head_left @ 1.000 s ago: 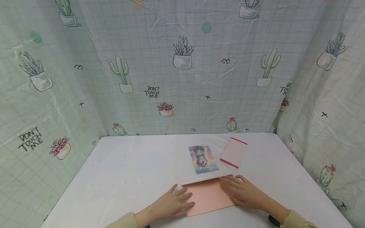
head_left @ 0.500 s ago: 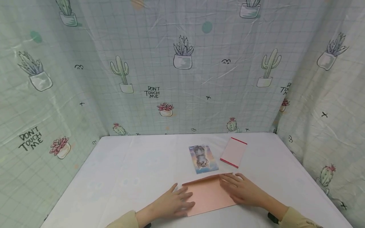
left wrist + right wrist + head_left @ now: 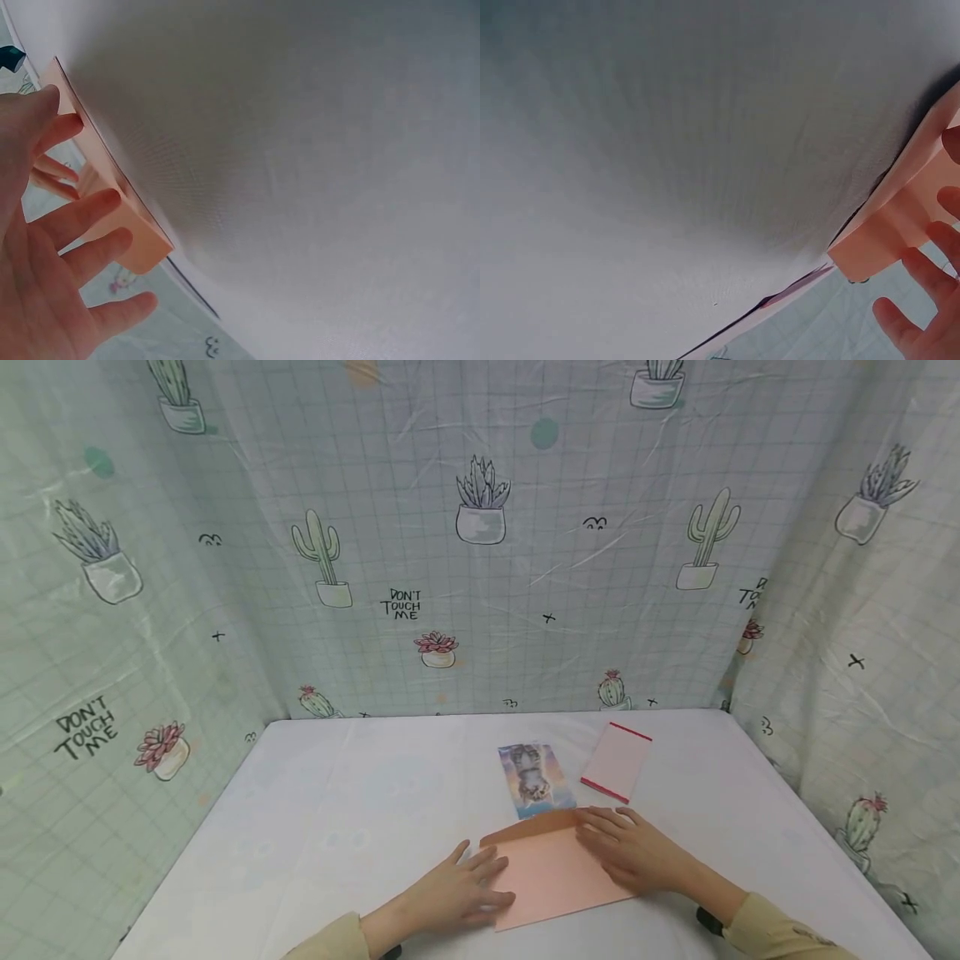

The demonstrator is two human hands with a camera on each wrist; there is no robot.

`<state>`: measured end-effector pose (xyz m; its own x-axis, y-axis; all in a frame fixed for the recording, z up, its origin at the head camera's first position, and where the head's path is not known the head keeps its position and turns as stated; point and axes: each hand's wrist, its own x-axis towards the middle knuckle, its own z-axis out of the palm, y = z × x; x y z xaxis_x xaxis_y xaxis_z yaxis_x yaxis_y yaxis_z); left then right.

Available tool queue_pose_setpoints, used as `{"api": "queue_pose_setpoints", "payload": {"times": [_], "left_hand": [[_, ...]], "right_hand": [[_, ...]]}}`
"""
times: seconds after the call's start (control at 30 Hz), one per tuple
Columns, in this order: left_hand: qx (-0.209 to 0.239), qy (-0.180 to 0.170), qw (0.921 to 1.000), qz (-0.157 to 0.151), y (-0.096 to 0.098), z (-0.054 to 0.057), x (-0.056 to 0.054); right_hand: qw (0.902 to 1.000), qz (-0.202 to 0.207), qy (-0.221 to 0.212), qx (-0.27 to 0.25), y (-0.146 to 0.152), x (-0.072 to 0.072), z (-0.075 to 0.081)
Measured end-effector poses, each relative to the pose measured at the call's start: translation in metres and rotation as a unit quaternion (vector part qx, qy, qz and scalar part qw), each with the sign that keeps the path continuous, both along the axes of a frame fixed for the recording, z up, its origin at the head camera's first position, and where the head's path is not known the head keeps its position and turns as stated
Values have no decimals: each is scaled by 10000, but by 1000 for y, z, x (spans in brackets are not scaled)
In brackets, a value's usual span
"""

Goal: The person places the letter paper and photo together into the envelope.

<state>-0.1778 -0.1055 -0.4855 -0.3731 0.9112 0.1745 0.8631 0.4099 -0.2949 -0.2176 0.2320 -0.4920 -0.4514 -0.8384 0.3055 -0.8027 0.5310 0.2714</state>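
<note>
A peach-coloured envelope point(image 3: 555, 877) lies at a slant near the front of the white table, its darker flap point(image 3: 528, 828) raised along the far edge. My left hand point(image 3: 457, 893) rests at the envelope's left side with fingers spread over it. At the other end, my right hand point(image 3: 637, 852) has its extended fingers on the flap and the envelope's right part, hiding that corner. The left wrist view shows the flap point(image 3: 142, 236) standing up from the envelope body. In the right wrist view, the fingertips point(image 3: 922, 266) are right at the flap.
Just beyond the flap lies a card with a grey cat-like picture point(image 3: 536, 777), seen upside down. To its right is a pale pink sheet with red end strips point(image 3: 617, 762). A cactus-print curtain point(image 3: 480, 635) rises behind the table point(image 3: 360, 793).
The envelope's flap has tipped up and away, and now overlaps the picture card's near edge. My right hand has shifted slightly away from me with it. My left hand has stayed nearly still.
</note>
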Motion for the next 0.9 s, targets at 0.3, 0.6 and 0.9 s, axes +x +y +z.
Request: {"api": "queue_pose_setpoints", "payload": {"times": [0.3, 0.6, 0.9], "left_hand": [[145, 37, 9999, -41, 4, 2, -3], [73, 127, 9999, 25, 5, -3, -6], [245, 149, 9995, 123, 3, -6, -9]], "right_hand": [[9996, -43, -67, 281, 0, -3, 1], [9984, -208, -460, 254, 1, -5, 1], [9978, -208, -535, 335, 1, -8, -1]]}}
